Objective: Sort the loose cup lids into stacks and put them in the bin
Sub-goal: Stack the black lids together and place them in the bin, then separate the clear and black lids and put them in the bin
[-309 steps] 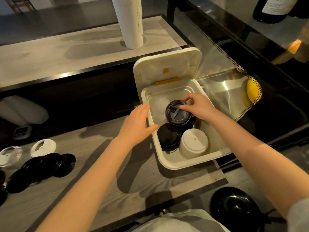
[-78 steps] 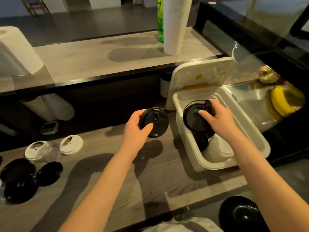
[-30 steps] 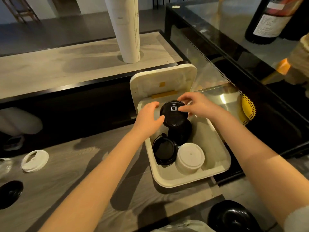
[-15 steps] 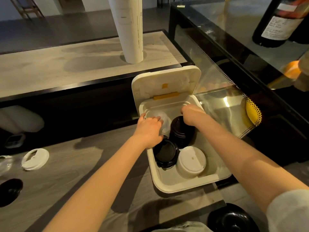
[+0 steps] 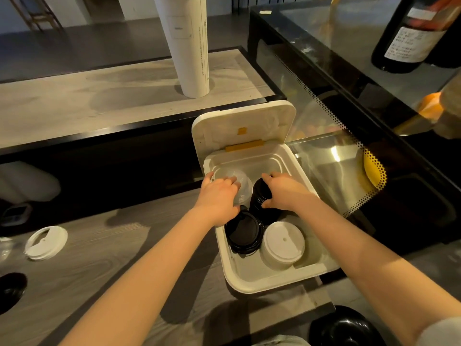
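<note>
Hands deep in the bin [image 5: 264,287]: left hand [image 5: 217,197] curled over clear lids [image 5: 244,183] at its one o'clock, right hand [image 5: 285,193] gripping the upright black stack [image 5: 259,197] at its nine o'clock.

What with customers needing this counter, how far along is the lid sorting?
Done: a black lid stack and a white lid stack sit in the bin. In hand: the left hand holds clear lids and the right hand grips a taller black stack, both inside the bin. Left: a loose white lid and a loose black lid on the counter.
</note>
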A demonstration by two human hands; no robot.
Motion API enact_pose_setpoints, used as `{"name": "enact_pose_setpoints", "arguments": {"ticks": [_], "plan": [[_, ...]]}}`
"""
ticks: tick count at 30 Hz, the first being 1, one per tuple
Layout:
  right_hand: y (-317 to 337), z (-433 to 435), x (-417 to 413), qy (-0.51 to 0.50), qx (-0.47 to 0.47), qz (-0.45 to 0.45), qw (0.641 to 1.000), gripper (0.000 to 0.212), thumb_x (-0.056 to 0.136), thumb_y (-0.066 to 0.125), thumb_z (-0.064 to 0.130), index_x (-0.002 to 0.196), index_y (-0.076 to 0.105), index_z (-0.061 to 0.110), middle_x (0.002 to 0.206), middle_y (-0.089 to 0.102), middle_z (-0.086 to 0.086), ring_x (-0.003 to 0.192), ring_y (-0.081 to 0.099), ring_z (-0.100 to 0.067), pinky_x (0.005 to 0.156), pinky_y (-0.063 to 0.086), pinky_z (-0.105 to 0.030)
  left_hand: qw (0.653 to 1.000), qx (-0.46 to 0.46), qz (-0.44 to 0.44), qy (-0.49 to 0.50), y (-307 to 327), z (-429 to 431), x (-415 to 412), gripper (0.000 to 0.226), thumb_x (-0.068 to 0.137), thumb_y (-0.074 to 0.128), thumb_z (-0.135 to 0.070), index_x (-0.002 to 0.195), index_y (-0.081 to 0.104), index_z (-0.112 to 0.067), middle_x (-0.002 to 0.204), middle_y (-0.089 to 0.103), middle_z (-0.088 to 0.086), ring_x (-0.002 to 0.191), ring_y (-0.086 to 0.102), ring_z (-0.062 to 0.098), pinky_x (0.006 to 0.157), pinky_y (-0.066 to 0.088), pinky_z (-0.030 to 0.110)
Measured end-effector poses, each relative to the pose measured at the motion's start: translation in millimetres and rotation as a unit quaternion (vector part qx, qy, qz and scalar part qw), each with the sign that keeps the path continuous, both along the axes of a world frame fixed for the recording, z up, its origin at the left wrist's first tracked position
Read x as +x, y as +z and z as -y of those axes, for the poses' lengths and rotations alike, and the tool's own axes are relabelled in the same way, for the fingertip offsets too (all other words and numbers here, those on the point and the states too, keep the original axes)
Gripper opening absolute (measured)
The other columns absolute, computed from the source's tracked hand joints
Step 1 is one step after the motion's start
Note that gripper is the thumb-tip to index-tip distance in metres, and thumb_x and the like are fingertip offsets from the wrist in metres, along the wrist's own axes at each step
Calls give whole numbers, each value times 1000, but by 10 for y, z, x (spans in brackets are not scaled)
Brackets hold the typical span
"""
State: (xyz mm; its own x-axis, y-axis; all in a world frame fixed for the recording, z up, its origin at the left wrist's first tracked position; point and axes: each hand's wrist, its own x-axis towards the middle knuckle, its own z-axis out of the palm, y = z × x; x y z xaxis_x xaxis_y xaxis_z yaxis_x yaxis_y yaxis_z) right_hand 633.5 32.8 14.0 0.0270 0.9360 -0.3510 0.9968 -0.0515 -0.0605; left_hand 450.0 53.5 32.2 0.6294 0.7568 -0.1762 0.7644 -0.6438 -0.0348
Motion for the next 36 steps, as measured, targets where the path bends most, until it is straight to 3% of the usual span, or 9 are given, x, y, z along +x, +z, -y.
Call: {"name": "enact_pose_setpoints", "arguments": {"ticks": [3,14,20,24,27,36], "plan": [[2,-31,-134,-28,2,32,999,68,75,73,47,125,44,11,122,48,-11,116,44,-30,88,49,-40,1000,-2,2,1,-6,0,2,61,90,49,-45,144,33,-22,152,29,-1,137,31,19,116,1,46],[64,82,-203,-77,24,1,997,72,77,67,55,128,38,12,128,46,-11,122,39,-28,87,46,-39,1000,-22,-9,-10,49,-6,1,61,90,49,-43,142,35,-16,148,32,5,136,30,23,115,4,49],[426,143,-292,-49,124,-57,989,57,92,49,46,134,39,9,132,47,-12,125,39,-31,98,41,-41,995,0,98,28,287,35,-222,47,94,44,-34,137,42,-14,145,37,4,138,24,21,114,12,49],[740,203,-651,6,203,-81,976,52,93,49,40,136,42,12,133,50,-8,123,43,-29,98,41,-40,981,44,163,92,513,157,-660,48,94,45,-36,139,41,-20,147,36,-1,140,24,17,115,19,45],[881,279,-1005,40,243,-114,963,48,93,50,39,135,45,16,132,52,-3,123,44,-25,95,45,-39,976,53,163,132,634,300,-1057,50,94,46,-38,140,40,-20,150,34,-1,141,23,17,115,19,42],[751,457,-2394,141,228,-175,947,47,93,51,40,136,46,22,136,51,3,126,44,-17,97,44,-34,951,42,176,250,544,708,-2505,49,92,51,-36,137,46,-17,148,37,0,139,26,17,113,24,40]]}}
